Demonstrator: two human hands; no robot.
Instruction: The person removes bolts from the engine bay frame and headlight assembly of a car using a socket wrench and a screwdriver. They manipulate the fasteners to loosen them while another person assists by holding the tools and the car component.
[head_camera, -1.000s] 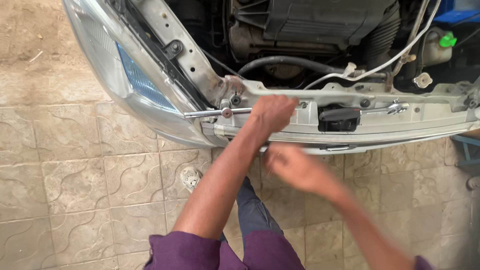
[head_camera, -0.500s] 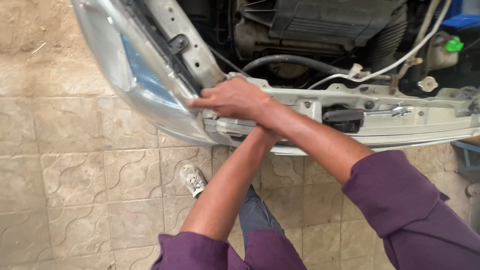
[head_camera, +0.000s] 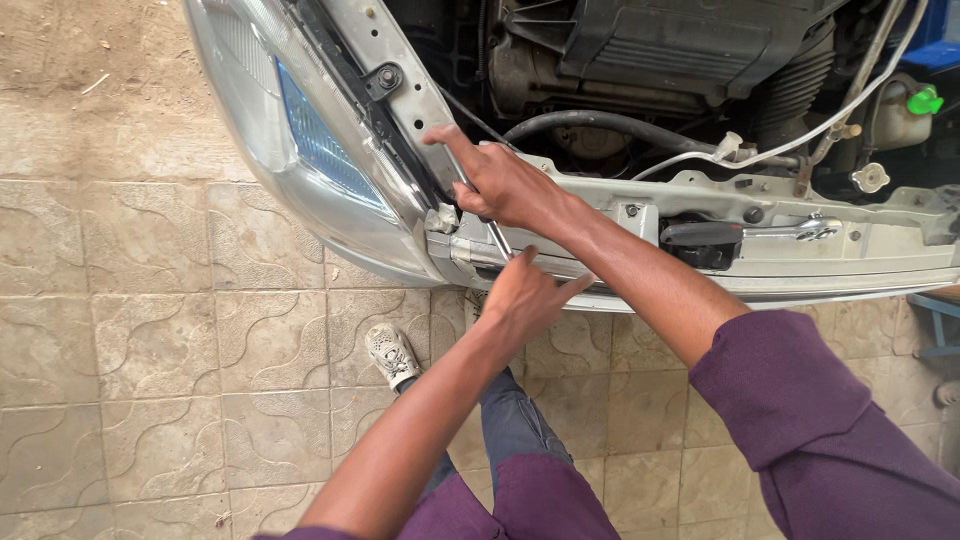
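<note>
- So we're crouched right at the front of the car with the hood up, looking down at the silver front crossmember (head_camera: 850, 255) and the tiled floor (head_camera: 150, 300) below it.
- Our right hand (head_camera: 500, 185) reaches across to the left end of that crossmember, just beside the headlight (head_camera: 300, 150). The fingers are curled round a thin metal rod (head_camera: 497, 237), some long slim tool, with the index finger stretched out along the slanted silver bracket (head_camera: 390, 60).
- Our left hand (head_camera: 525, 295) comes up from underneath, at the crossmember's lower edge. Thumb and fingers are half spread, and the fingertips sit right at the bottom end of that same rod. Can't honestly tell if they pinch it or just touch it.
- The rod runs at a slant from the right hand's grip down to the left hand, right at the corner where headlight and crossmember meet.
- Further along the crossmember, towards its middle, a ratchet wrench (head_camera: 750, 232) with a black grip lies flat on top, well apart from both hands.
- Behind it there's a black hose (head_camera: 600, 122), a white cable (head_camera: 800, 140) and a reservoir with a green cap (head_camera: 925, 100).
- Our grey sneaker (head_camera: 392, 352) is on the tiles under the bumper.
</note>
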